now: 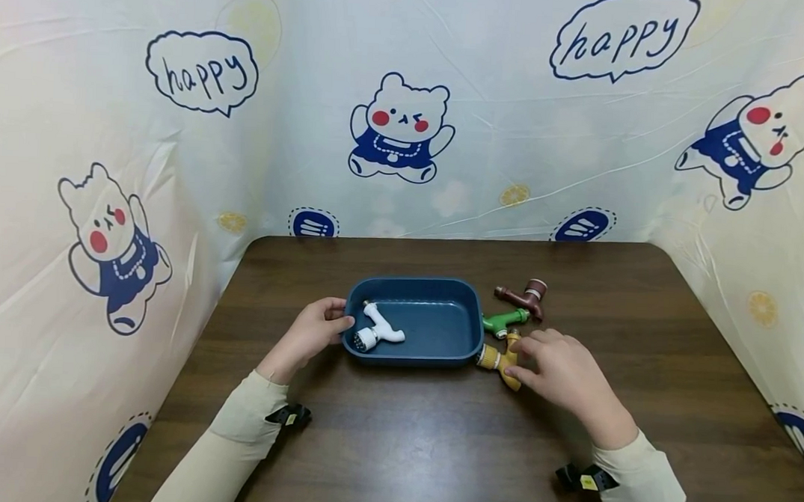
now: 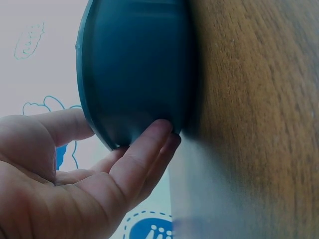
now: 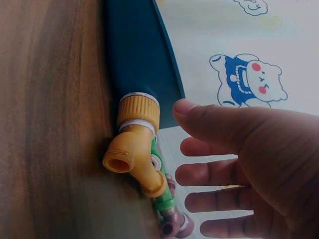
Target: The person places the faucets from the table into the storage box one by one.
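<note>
A blue tray (image 1: 439, 329) stands on the table, a white toy faucet (image 1: 381, 329) lying inside at its left. My left hand (image 1: 316, 328) holds the tray's left end; in the left wrist view its fingertips (image 2: 158, 127) press the outer wall. Over by the tray's right end, my right hand (image 1: 564, 367) hovers beside a yellow toy faucet (image 1: 503, 359). The right wrist view shows the thumb and relaxed fingers apart from this yellow faucet, with nothing held. Behind it lie a green faucet (image 1: 507, 321) and a brown faucet (image 1: 529, 296).
The brown wooden table (image 1: 407, 446) extends around the tray. A pale printed curtain (image 1: 501, 150) with bears and "happy" bubbles hangs behind the table and along both sides. Dark wrist straps (image 1: 289, 417) sit over the light sleeves.
</note>
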### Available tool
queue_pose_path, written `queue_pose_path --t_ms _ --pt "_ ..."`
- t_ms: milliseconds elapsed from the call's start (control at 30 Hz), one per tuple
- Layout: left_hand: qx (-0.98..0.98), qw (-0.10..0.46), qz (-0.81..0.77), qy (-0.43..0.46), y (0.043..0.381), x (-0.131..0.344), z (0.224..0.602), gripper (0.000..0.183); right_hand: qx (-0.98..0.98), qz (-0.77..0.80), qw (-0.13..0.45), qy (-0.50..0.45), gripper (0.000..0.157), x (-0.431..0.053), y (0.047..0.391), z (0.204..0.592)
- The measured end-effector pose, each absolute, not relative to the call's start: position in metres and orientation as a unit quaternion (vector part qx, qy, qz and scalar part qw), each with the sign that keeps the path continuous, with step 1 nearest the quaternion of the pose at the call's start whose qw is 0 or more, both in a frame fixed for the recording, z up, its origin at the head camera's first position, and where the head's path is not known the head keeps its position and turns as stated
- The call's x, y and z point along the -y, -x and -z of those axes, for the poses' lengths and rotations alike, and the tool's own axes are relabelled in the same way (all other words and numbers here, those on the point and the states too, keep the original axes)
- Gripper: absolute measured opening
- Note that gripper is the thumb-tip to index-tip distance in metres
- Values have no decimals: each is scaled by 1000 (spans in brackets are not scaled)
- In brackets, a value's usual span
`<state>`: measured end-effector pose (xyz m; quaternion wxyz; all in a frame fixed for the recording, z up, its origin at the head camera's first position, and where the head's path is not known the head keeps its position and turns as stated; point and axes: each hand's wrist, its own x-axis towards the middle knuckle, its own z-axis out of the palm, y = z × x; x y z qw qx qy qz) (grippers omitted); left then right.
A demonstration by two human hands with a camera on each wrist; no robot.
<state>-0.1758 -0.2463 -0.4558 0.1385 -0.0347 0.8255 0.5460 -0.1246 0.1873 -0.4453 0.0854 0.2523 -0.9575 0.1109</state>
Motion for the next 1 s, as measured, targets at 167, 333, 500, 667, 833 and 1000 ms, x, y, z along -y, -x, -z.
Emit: queue_pose_path --t_ms 167,333,500,667,833,1000 --pt "-827 137 -543 40 175 245 454 44 960 -107 77 -247 36 -189 123 449" --pt "-828 135 -544 34 175 245 455 44 962 -105 69 -244 36 -190 121 449" --pt "-825 135 -548 32 175 246 455 44 962 -103 67 -243 35 -192 119 450" --pt "-825 134 -547 34 175 246 455 44 961 -104 62 -247 34 -193 117 453" --pt "-827 137 -543 38 175 246 455 45 961 -104 60 -251 33 -195 116 456" --pt "-827 139 -543 37 175 245 454 46 960 -101 59 -253 31 -196 115 460"
